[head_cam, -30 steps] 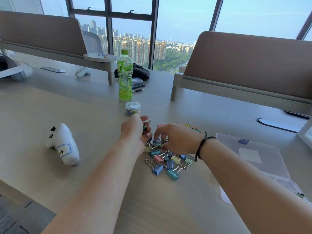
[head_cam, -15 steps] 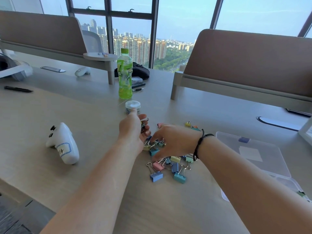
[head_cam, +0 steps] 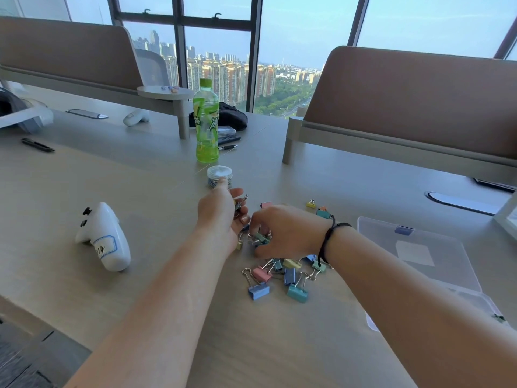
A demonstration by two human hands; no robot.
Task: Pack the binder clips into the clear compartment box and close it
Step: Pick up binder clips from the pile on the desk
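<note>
A wooden desk (head_cam: 167, 317) is seen from above, with two bare forearms reaching forward over it. The left hand (head_cam: 221, 217) is cupped, its fingers curled around several binder clips whose wire handles stick out near the fingertips. The right hand (head_cam: 288, 233) is lowered over a scattered pile of pastel binder clips (head_cam: 279, 278), and a green clip (head_cam: 261, 238) is pinched between its thumb and fingers. The clear compartment box (head_cam: 419, 264) is lying to the right of the pile, its lid flat and marked by a blue latch. A white game controller (head_cam: 105, 236) is placed to the left, and a green bottle (head_cam: 206, 121) and a small round tub (head_cam: 219, 175) are set beyond the hands.
</note>
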